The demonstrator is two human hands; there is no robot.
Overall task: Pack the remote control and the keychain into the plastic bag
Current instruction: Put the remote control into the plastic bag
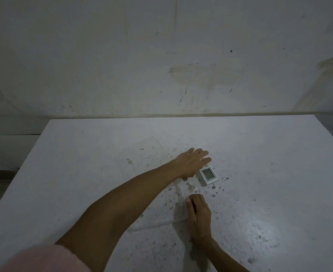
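Observation:
A small white remote control (208,175) with a grey screen lies on the white table (269,173). My left hand (193,162) reaches across from the left and is closed over its far end, covering that part. A small metal piece, probably the keychain (184,179), peeks out under my left wrist. The clear plastic bag (161,216) lies flat, hard to see, with its edge running under my left forearm. My right hand (199,214) pinches the bag's right edge just in front of the remote.
A second faint clear sheet outline (142,152) lies farther back left on the table. The tabletop is speckled with dark spots. A stained wall (181,75) rises right behind the table's far edge; the left edge drops off to the floor.

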